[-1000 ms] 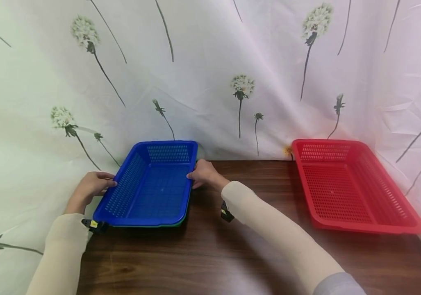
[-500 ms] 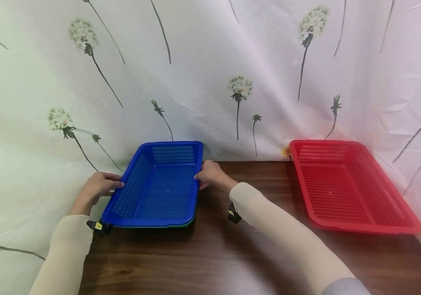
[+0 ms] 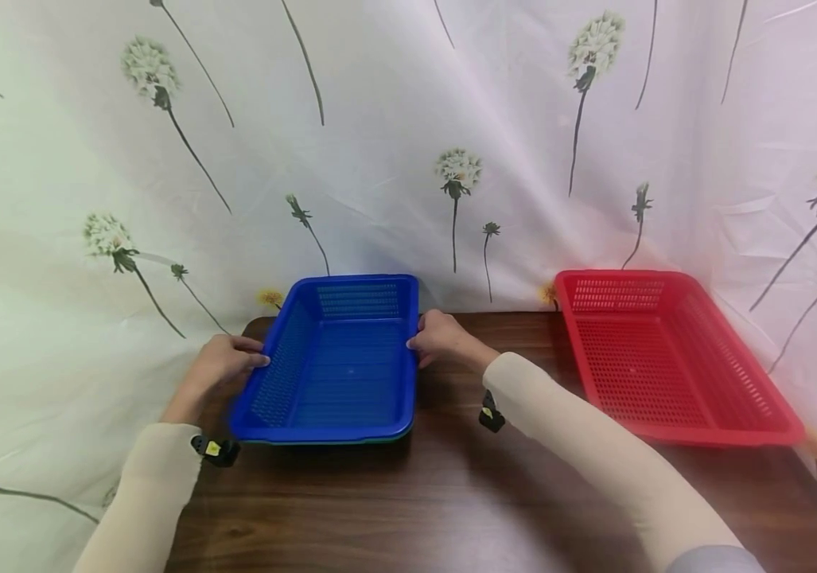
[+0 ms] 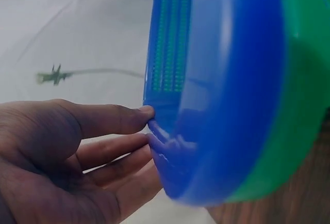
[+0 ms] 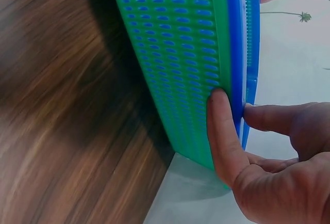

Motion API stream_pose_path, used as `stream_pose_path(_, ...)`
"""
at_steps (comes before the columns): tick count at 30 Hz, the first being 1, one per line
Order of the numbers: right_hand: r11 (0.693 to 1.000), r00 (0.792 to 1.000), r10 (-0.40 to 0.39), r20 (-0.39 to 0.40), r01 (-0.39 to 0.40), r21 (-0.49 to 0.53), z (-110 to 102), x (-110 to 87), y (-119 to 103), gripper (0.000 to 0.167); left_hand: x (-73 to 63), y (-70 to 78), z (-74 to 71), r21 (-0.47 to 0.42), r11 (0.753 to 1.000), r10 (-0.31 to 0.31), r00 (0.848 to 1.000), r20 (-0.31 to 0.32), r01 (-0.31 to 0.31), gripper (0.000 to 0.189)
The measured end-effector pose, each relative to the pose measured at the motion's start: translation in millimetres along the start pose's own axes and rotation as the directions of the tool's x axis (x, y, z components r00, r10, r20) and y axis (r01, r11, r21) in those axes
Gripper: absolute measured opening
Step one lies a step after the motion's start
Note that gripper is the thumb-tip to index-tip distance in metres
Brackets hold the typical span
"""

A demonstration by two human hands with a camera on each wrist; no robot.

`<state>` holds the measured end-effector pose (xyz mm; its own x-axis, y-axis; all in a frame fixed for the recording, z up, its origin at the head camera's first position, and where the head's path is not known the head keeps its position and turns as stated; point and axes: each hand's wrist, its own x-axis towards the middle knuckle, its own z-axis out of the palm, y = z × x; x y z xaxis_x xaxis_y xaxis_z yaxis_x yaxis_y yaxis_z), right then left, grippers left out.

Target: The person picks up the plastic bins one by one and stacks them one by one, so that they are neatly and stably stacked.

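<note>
A blue plastic basket [image 3: 351, 382] with slotted walls sits nested in a green basket [image 5: 223, 33] of like shape; only a thin green edge shows in the head view. My left hand [image 3: 218, 368] pinches the left rim, thumb on the blue edge and fingers below. Across from it, my right hand [image 3: 445, 338] grips the right rim, its thumb on the blue rim and a finger against the green wall. Nothing lies inside the blue basket. Whether the stack touches the table cannot be told.
A red slotted basket [image 3: 633, 374] stands on the right part of the brown wooden table [image 3: 379, 509]. Behind the table hangs a white cloth [image 3: 379, 159] printed with dandelions. The table's left back corner shows beside the blue basket.
Both hands have carried the nested blue and green baskets to the right, uncovering the table's left back corner. The view has shifted slightly, while the red basket stays in its place.
</note>
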<state>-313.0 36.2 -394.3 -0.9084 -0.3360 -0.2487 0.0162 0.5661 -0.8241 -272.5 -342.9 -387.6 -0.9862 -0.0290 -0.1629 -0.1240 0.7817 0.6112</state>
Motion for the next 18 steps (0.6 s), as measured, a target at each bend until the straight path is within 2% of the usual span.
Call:
stream_pose_path(7, 0.998, 1.000, 0.004, 0.008, -0.003, -0.059, -24, -7.8, 17, 0.025, -3.6, 24.1, 17.1, -0.051, 0.998, 0.024, 1.000, 0.018, -0.023, 0.048)
stream_pose_path(12, 0.997, 1.000, 0.009, 0.019, -0.008, -0.075, -42, -16.7, 31, 0.024, -8.9, 46.4, 29.4, -0.074, 0.996, 0.041, 0.999, 0.003, -0.040, 0.046)
stream_pose_path(18, 0.998, 0.999, 0.037, 0.036, -0.035, -0.061, -66, -28.2, 48, 0.035, -7.6, 66.8, 48.0, -0.089, 0.994, 0.068, 0.998, 0.002, -0.068, 0.043)
